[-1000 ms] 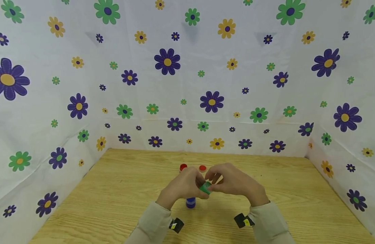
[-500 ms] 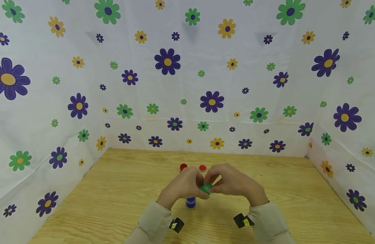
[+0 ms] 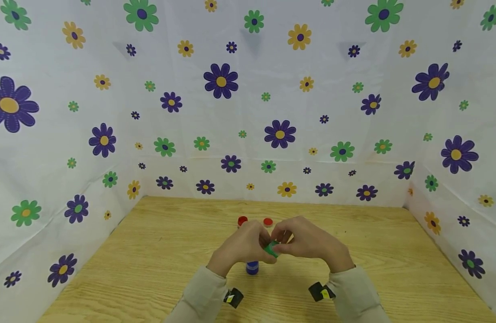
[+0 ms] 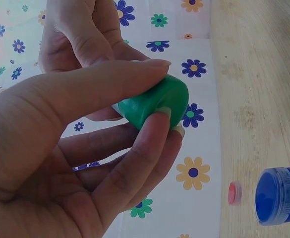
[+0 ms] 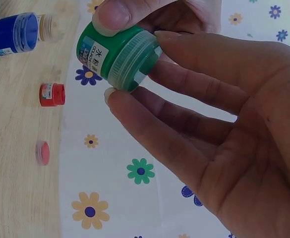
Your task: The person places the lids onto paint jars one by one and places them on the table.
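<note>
My left hand (image 3: 245, 244) grips a small green paint jar (image 5: 96, 52) in the air above the table, thumb on one side and fingers on the other. The jar lies tilted on its side, its clear ridged lid (image 5: 130, 62) facing my right hand (image 3: 308, 240). In the right wrist view, thumb and fingertips of the right hand pinch the lid's rim from opposite sides. The lid sits on the jar. The green base (image 4: 159, 101) shows smooth between my left fingers in the left wrist view.
Under the hands stands a blue paint jar (image 3: 252, 268) with a clear lid. Behind it is a pale jar (image 5: 48, 27), partly hidden. Farther back stand an open red jar (image 5: 52, 94) and its red lid (image 3: 268, 222). Flowered cloth (image 3: 248, 148) walls in the wooden table (image 3: 171, 242).
The fingers of my right hand closed in around the lid half a second ago and have since shifted round its rim. My left hand and the jar have stayed in place.
</note>
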The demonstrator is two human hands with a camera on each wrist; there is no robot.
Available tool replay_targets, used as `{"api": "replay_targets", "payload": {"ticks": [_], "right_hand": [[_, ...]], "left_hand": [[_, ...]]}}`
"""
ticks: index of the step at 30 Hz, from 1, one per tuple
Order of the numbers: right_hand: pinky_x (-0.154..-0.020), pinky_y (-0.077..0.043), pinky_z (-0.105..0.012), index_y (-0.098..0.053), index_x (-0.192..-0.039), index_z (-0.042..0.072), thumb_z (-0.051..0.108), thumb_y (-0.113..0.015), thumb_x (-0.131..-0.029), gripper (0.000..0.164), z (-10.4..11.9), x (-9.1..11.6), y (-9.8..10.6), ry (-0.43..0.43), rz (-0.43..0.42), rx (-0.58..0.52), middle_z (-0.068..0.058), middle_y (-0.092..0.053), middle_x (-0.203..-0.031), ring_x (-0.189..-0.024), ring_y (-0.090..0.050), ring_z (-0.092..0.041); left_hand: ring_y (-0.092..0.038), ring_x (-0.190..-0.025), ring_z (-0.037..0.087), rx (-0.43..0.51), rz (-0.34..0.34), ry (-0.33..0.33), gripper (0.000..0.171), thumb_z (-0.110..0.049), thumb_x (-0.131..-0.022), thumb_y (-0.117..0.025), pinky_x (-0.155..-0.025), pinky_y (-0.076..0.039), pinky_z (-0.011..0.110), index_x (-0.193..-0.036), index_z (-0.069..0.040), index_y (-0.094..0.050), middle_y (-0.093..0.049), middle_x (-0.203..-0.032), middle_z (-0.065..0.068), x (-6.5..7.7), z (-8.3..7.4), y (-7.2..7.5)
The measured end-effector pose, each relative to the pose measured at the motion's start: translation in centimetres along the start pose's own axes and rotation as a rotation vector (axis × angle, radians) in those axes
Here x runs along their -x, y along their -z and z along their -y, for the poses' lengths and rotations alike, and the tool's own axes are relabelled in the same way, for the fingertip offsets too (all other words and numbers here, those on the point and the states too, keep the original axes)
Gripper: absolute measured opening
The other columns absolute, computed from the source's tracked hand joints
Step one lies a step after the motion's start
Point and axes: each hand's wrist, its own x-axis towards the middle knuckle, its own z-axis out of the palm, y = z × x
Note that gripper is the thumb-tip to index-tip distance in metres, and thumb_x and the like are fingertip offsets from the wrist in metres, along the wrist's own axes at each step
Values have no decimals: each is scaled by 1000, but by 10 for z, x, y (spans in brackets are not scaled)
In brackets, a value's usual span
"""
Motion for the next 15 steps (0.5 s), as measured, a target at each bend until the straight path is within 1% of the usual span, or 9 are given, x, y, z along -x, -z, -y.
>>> {"api": "replay_targets", "payload": {"ticks": [4, 9, 12, 15], "right_hand": [[-77, -59, -21, -75, -108, 7, 15, -74, -95, 15, 0, 0, 0, -7, 2, -6, -5, -77, -106, -90, -73, -14], [-83, -62, -28, -74, -110, 6, 9, -77, -92, 19, 0, 1, 0, -25, -1, -69, -7, -75, -109, -100, -74, -24], [-86, -63, -32, -74, -108, 7, 5, -78, -90, 19, 0, 1, 1, -20, -1, -99, -8, -74, -110, -102, -74, -25], [-87, -63, -34, -74, -106, 7, 3, -78, -90, 17, 1, 2, 1, -4, 0, -106, -8, -74, -109, -103, -74, -24]], "left_hand": [[-68, -63, 6, 1, -1, -4, 11, -6, -76, -89, -64, -57, 21, -83, -6, -80, -77, -75, 1, 0, 0, 1], [-68, -64, 8, 9, -3, -13, 13, -5, -75, -89, -64, -58, 23, -82, -4, -79, -77, -76, 4, 2, -1, 2], [-69, -65, 9, 8, -4, -11, 14, -5, -75, -90, -64, -58, 23, -84, -3, -79, -77, -76, 5, 2, -2, 2], [-69, -65, 9, 7, -5, -12, 14, -5, -75, -90, -64, -58, 23, -84, -3, -79, -77, -77, 5, 1, -2, 2]]}}
